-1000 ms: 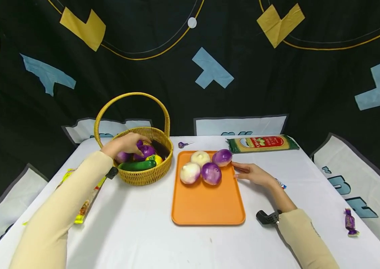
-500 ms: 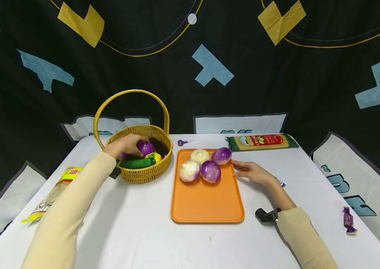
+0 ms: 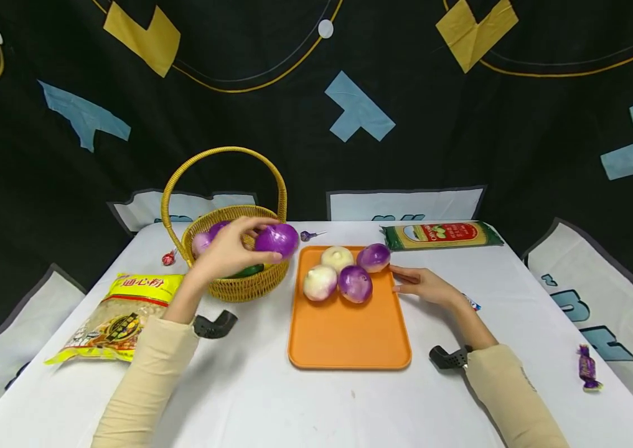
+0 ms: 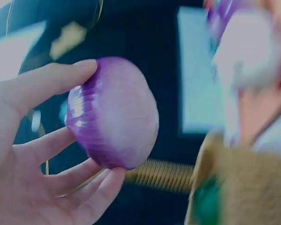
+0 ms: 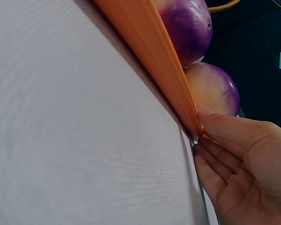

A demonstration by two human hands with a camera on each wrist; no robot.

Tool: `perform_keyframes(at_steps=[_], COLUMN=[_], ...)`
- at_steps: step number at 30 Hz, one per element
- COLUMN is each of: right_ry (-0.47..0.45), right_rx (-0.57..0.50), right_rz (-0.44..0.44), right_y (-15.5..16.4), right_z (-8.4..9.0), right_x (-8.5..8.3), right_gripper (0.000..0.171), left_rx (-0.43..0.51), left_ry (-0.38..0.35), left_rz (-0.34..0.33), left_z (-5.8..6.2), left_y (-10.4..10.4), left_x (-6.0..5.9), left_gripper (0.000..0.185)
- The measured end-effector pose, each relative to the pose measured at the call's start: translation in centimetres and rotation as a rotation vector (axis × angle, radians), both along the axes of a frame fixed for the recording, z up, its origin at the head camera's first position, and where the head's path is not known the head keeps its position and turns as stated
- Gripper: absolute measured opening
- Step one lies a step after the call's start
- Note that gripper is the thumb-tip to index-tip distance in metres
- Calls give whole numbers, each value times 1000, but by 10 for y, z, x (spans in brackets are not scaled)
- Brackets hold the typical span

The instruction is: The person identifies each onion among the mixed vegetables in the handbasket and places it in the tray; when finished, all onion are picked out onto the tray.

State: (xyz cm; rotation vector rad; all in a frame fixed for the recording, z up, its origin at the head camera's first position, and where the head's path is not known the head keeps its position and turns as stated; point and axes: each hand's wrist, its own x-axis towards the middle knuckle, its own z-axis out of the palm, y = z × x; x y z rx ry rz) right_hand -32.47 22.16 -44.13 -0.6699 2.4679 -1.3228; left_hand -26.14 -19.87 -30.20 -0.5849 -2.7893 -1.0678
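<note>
My left hand holds a purple onion between thumb and fingers, raised over the right rim of the wicker basket. In the left wrist view the onion shows a glossy purple side and a paler one. Still in the basket are other purple onions and a green cucumber, partly hidden by the hand. My right hand pinches the right edge of the orange tray, its thumb at the rim in the right wrist view. Several purple and whitish onions sit together on the tray's far half.
A yellow pasta bag lies at left beneath the left forearm. Behind the tray are a long green packet and a purple lollipop. A red lollipop is left of the basket; a purple wrapped candy lies far right.
The left hand has come up out of the basket with a purple onion and moved right toward the tray. The pasta bag has come into fuller view. The right hand stays at the tray's edge.
</note>
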Motion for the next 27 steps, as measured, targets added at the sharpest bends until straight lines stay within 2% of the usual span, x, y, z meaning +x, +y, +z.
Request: perform_keyframes(at_steps=[3,5,8,11,13,16,22,24,27], right_ry=[-4,1,25,39,27,9,17,15,17], right_rx=[3,9,11,13,24,26,-17,-13,-6], right_rz=[-1,8,18,16,1,-9,17,20,12], right_y=[-1,-1,0,2,3,3,0,0,2], right_z=[0,-2,-5,-6,-6,-4,-4,-4,-3], right_x=[2,2,3,4,5,5,-3,-3,1], right_gripper=[59,59,60,60,60,60,60,61,59], left_rx=[-35,-82,-170,-236,-232,-199,-103,-91,-103], left_ry=[12,-2,8,51,47,34,75,62,28], left_rz=[-179,-281,-353,-376,-371,-318,-151,-104,-37], left_z=[-23,-41,-63,-74,-73,-61,-31,-25,-22], left_y=[27,42,57,65,64,51,2,-14,-32], left_x=[21,29,31,28,26,25,14,8,-3], left_gripper=[64,61,61,64,64,65,63,62,62])
